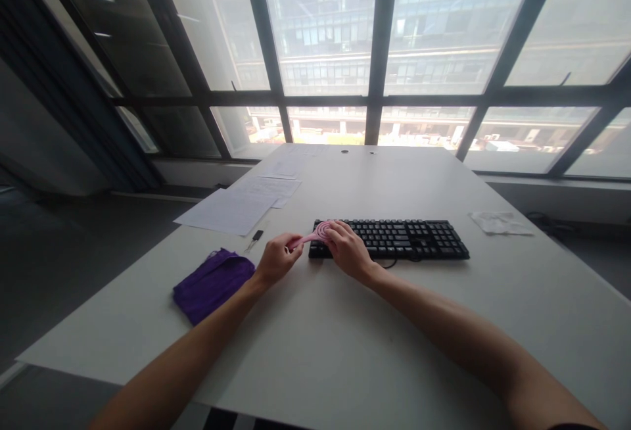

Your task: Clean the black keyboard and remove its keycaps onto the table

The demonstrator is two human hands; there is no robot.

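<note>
A pink thing with a round, ringed head and a slim handle is held over the left end of a black keyboard. My left hand is closed around the end of the handle. My right hand has its fingers on the right side of the round head, covering part of it. Whether the pink thing touches the keys beneath I cannot tell. Beside my left forearm lies a folded purple cloth. A small black thing with a light-coloured end rests beyond my left hand.
White paper sheets lie on the left of the white table. A crumpled white tissue or wrapper sits right of the keyboard. A cable shows at the keyboard's near edge. Windows stand behind the table.
</note>
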